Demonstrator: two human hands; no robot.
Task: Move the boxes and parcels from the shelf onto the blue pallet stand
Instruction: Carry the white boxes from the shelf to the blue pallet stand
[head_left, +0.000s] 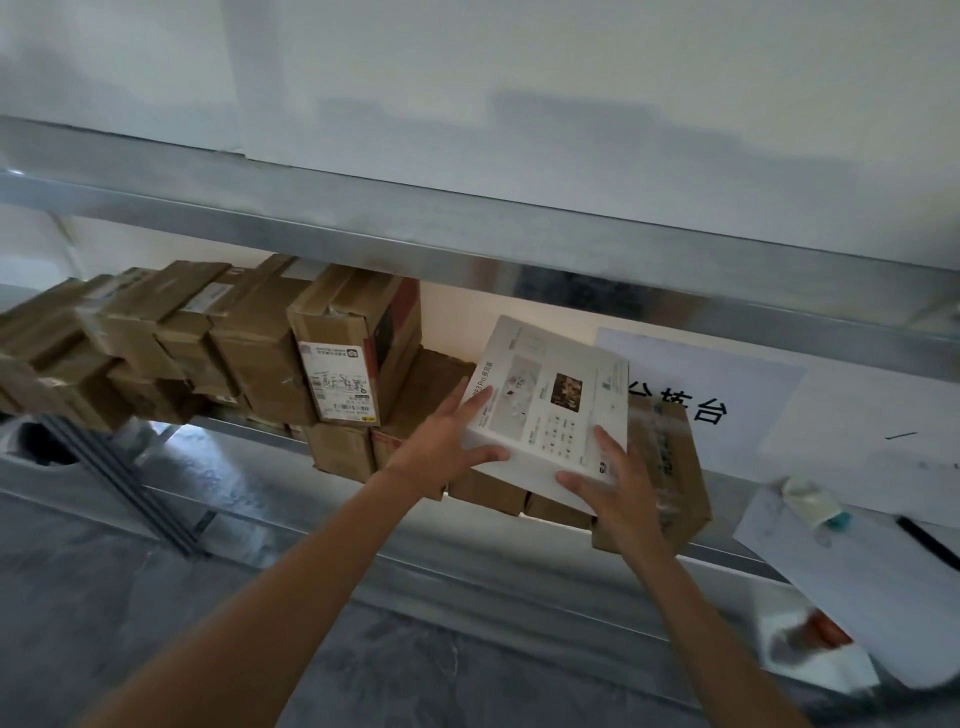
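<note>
A flat white printed box (550, 395) lies tilted on top of brown cartons on the metal shelf (519, 551). My left hand (441, 441) holds its left edge, thumb along the near corner and fingers stretched up the side. My right hand (608, 483) holds its near right corner, fingers on top. Under and right of it sits a brown taped carton (670, 467). A tall brown parcel with a shipping label (343, 353) stands to the left. The blue pallet stand is out of view.
Several more brown cartons (156, 343) are stacked along the shelf to the left. The upper shelf beam (467, 239) runs above. A white sign with black characters (691, 395) hangs at right, with white papers and a pen (924, 540) below it. The grey floor (208, 597) lies below.
</note>
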